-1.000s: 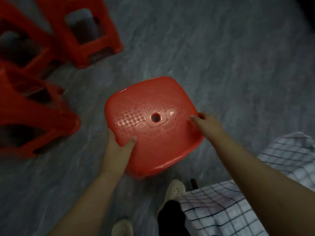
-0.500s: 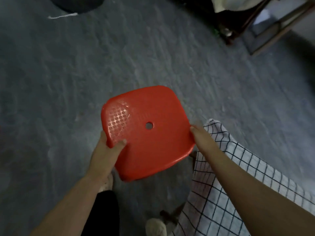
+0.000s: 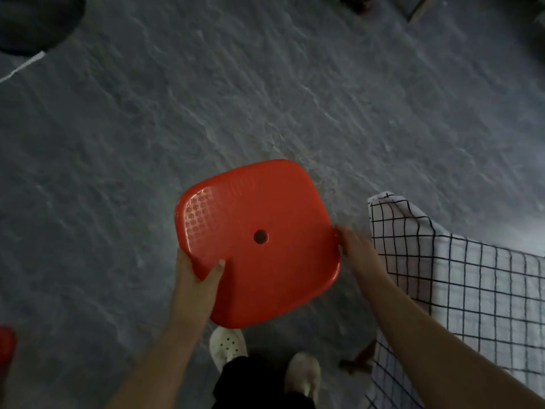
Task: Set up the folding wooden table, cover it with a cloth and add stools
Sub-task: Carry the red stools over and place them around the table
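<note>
At the bottom edge of the view, black trousers (image 3: 250, 382) and two pale shoes show: a perforated clog (image 3: 227, 345) to the left and a second shoe (image 3: 303, 376) to the right, both on the grey stone floor (image 3: 265, 98). Beside the second shoe a brown wooden piece (image 3: 358, 360) pokes out from under a checked cloth (image 3: 460, 284), white with a black grid, which drapes over a raised corner on the right; what it covers is hidden

Just above the feet, both bare forearms reach forward to a red plastic stool (image 3: 259, 240), seen from above as a rounded square seat with a centre hole (image 3: 260, 237) and an embossed patch at its left corner. The stool's legs are out of sight, so whether it stands on the floor cannot be told. The left hand (image 3: 197, 278) grips the seat's near left edge, thumb laid on top and fingers hidden beneath the rim. The right hand (image 3: 358, 252) clasps the right edge, fingers curled round the rim, just beside the cloth's hanging corner

Low at the far left, a sliver of another red stool (image 3: 6, 345) enters the frame. Farther off, top left, lie a dark round object (image 3: 32, 22) and a white strip (image 3: 20, 67); blurred wooden furniture (image 3: 421, 8) sits top right
</note>
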Demonstrator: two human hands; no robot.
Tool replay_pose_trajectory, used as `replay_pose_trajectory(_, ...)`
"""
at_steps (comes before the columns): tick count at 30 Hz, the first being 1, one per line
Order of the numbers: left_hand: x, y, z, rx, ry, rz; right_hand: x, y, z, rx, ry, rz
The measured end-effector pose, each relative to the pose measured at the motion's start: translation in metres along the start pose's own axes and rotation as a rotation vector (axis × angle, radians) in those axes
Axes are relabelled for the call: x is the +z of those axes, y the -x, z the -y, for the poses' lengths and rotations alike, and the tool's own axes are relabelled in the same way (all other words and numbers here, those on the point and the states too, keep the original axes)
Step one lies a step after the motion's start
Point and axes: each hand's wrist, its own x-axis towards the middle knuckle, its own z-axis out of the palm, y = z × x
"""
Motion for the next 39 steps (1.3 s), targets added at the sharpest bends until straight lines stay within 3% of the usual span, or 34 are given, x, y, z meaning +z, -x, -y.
replay_pose_trajectory(5,0.010,-0.020,-0.011,0.028,0.009,-0.014,0.003,-0.017,0.008,0.062,-0.148,-0.027)
replay_pose_trajectory(8,0.016,-0.031,-0.026,0.001,-0.005,-0.026,-0.007,-0.027,0.021,0.007,-0.124,0.018)
replay_pose_trajectory(13,0.046,-0.052,-0.086,0.111,-0.079,-0.042,-0.039,-0.071,0.067,-0.124,-0.088,0.038)
replay_pose_trajectory(17,0.095,-0.075,-0.147,0.211,-0.138,-0.054,-0.094,-0.120,0.105,-0.149,-0.013,0.037)
replay_pose_trajectory(22,0.180,-0.085,-0.213,0.353,-0.281,-0.030,-0.193,-0.162,0.112,-0.131,-0.135,0.002)
replay_pose_trajectory(27,0.292,-0.090,-0.259,0.350,-0.243,0.219,-0.309,-0.189,0.075,-0.110,-0.254,-0.142)
replay_pose_trajectory(32,0.404,-0.092,-0.265,0.291,-0.216,0.493,-0.404,-0.214,0.032,-0.058,-0.474,-0.392)
replay_pose_trajectory(39,0.532,-0.067,-0.243,0.220,-0.220,0.797,-0.505,-0.224,-0.053,0.010,-0.446,-0.580)
